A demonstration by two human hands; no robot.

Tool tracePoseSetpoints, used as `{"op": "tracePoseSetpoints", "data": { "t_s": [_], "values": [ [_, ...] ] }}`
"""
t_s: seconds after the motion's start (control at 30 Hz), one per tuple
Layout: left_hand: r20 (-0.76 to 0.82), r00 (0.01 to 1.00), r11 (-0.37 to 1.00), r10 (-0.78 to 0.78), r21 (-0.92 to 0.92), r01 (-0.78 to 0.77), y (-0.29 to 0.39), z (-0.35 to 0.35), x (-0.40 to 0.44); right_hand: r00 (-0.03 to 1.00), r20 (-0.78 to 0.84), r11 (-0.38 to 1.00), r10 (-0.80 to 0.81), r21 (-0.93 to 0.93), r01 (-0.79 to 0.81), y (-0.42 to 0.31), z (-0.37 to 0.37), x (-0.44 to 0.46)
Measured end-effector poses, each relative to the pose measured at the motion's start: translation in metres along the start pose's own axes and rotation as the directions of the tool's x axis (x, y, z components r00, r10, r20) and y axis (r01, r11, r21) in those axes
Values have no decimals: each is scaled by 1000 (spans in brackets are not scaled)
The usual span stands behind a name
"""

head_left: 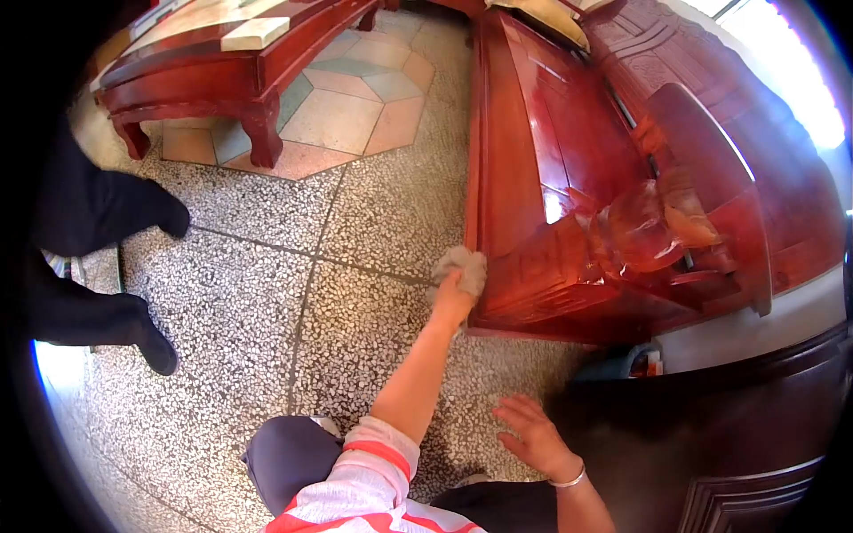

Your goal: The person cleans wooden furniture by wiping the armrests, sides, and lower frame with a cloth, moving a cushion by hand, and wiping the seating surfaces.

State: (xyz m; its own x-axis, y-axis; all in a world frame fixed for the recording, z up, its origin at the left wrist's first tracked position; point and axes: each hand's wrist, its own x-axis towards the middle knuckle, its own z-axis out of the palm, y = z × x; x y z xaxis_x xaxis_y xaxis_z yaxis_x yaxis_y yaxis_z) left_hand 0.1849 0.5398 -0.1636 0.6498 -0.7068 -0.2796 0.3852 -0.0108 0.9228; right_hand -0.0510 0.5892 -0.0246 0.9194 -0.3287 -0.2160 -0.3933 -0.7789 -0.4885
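A crumpled grey-beige cloth (462, 266) is gripped in my left hand (451, 304), at the end of my outstretched arm. It presses against the front lower corner of a glossy red-brown carved wooden bench (511, 169). My fingers are partly hidden by the cloth. My right hand (533, 435), with a bracelet at the wrist, hovers above the floor in front of the bench's near end. Its fingers are apart and hold nothing.
A low red wooden table (195, 80) stands at upper left on patterned tiles. Another person's dark-clothed legs (107, 213) are at the left on the speckled floor (240, 302). Dark panelled furniture (755, 435) is at lower right, near a blue container (626, 362). A yellow cushion (553, 19) lies on the bench.
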Motion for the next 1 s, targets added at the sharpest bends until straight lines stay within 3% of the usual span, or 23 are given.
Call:
{"op": "tracePoseSetpoints", "data": {
  "t_s": [0.13,0.2,0.27,0.33,0.4,0.47,0.53,0.57,0.6,0.63,0.67,0.7,0.83,1.0],
  "values": [
    [-59,997,998,58,-6,-58,-14,4,-31,955,-236,984,-179,-31,176,-20,-48,3],
    [-88,986,989,145,-9,-146,-26,8,-29,904,-375,974,-206,-168,153,-41,-88,1],
    [-160,973,985,167,-15,-171,-42,16,-18,747,-585,943,-316,-282,178,-60,-125,0],
    [-231,951,978,207,34,-205,-44,20,-11,497,-716,868,-490,-454,200,-64,-162,7],
    [-225,950,976,217,84,-203,-36,18,-3,329,-698,765,-637,-625,155,-76,-207,22],
    [-220,950,974,223,95,-207,-31,16,10,345,-621,664,-704,-748,9,-98,-245,41],
    [-218,949,974,228,64,-219,-30,18,26,349,-664,686,-662,-724,-75,-101,-278,60],
    [-204,944,965,261,88,-248,-28,18,34,435,-434,390,-789,-901,-191,-86,-305,59],
    [-186,938,955,292,112,-275,-26,17,41,487,-172,40,-856,-962,-269,-86,-321,68],
    [-164,933,944,321,135,-301,-25,16,48,576,-388,346,-719,-919,-188,-83,-322,70],
    [-145,927,933,345,161,-322,-26,14,55,622,-577,624,-529,-762,-175,-82,-321,74],
    [-123,921,920,370,185,-345,-28,12,61,641,-646,712,-415,-669,-213,-82,-315,80],
    [-64,928,897,368,287,-336,-17,16,104,681,-665,698,-307,-643,-314,-78,-294,97],
    [-144,931,897,334,353,-267,18,29,174,708,-679,684,-192,-610,-400,-85,-277,99]
  ]
}}
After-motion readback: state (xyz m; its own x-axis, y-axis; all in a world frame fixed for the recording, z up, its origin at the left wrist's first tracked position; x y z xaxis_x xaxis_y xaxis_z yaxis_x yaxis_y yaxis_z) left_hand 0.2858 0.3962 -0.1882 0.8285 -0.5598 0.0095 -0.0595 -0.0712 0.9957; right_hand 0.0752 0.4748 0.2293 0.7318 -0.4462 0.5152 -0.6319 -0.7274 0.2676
